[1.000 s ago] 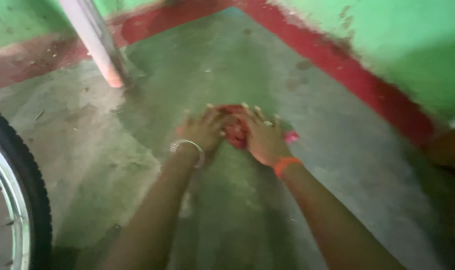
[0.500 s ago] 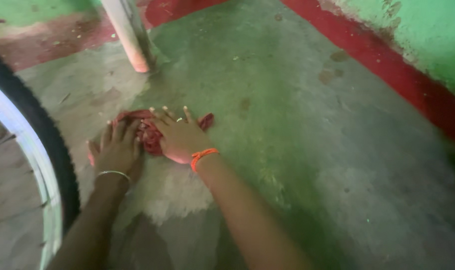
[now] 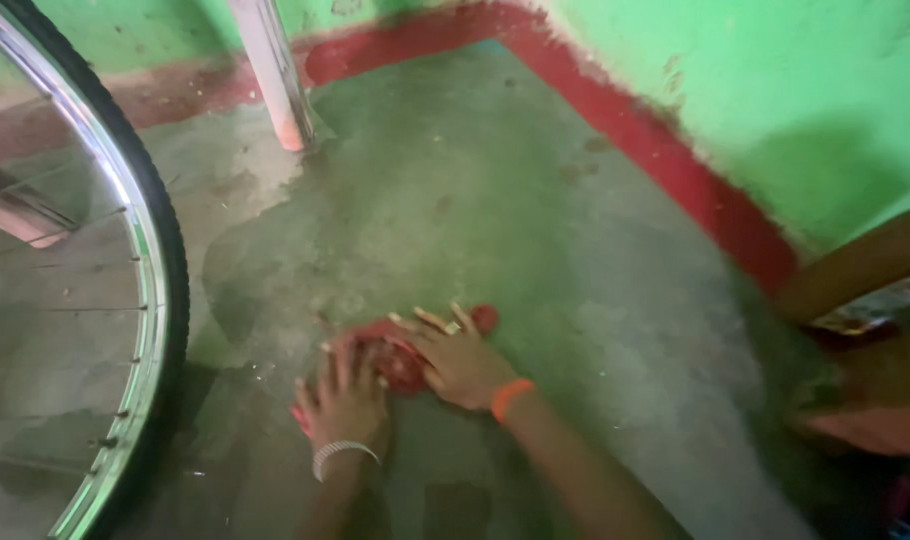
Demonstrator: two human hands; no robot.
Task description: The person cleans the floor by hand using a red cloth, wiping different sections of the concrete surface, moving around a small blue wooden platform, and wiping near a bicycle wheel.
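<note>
Red cloth lies bunched on the grey concrete floor, pinned under both hands. Left hand, with a silver bangle at the wrist, presses flat on the cloth's 7 o'clock side, fingers spread. Right hand, with an orange wristband, lies flat at the 3 o'clock side, fingers spread and pointing toward 10 o'clock. Judging by the dark wet patch around the cloth, some floor looks wiped already, while the paler stretch toward 11 o'clock looks untouched. A bicycle wheel stands at 9 o'clock, a pale post at 11 o'clock, a green wall with a red base band at 1 o'clock. Most of the cloth is hidden under the hands, and the blurred shapes at 3 o'clock cannot be made out
</note>
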